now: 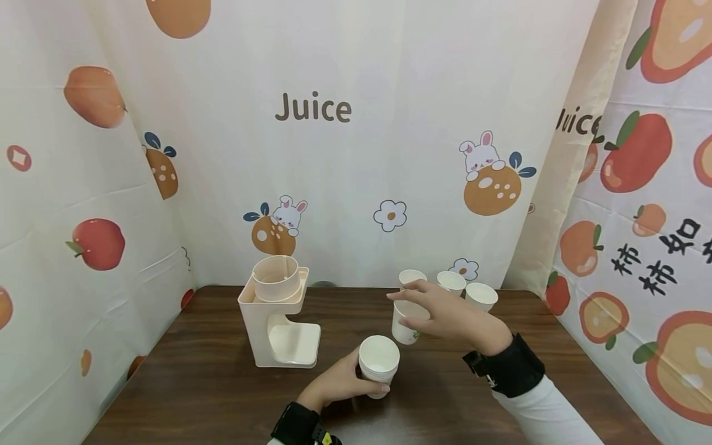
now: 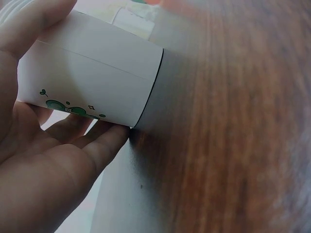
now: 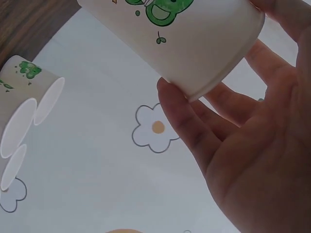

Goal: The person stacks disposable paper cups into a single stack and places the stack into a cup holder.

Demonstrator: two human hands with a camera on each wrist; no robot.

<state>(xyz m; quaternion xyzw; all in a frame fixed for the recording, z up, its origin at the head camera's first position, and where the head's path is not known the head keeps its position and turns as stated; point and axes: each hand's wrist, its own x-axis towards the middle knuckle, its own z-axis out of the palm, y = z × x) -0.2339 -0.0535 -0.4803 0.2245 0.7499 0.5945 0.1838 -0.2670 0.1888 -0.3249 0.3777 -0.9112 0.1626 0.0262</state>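
My left hand (image 1: 342, 380) grips a stack of white paper cups (image 1: 379, 358) around its side, thumb in front. The left wrist view shows green print on the outer cup (image 2: 92, 73), its base close to the table. At right, my right hand (image 1: 445, 312) holds a single white paper cup (image 1: 405, 334) near its rim. Seen from the right wrist, that cup (image 3: 204, 43) stands between the thumb and the fingers (image 3: 182, 107); green print shows on its wall.
Three more paper cups, including the rightmost cup (image 1: 481, 295), stand behind the right hand near the table's back edge. A cream plastic dispenser-like stand (image 1: 261, 337) with a round cup-shaped top is at left on the dark wooden table (image 1: 189, 377). Printed curtains (image 1: 345, 173) enclose the table.
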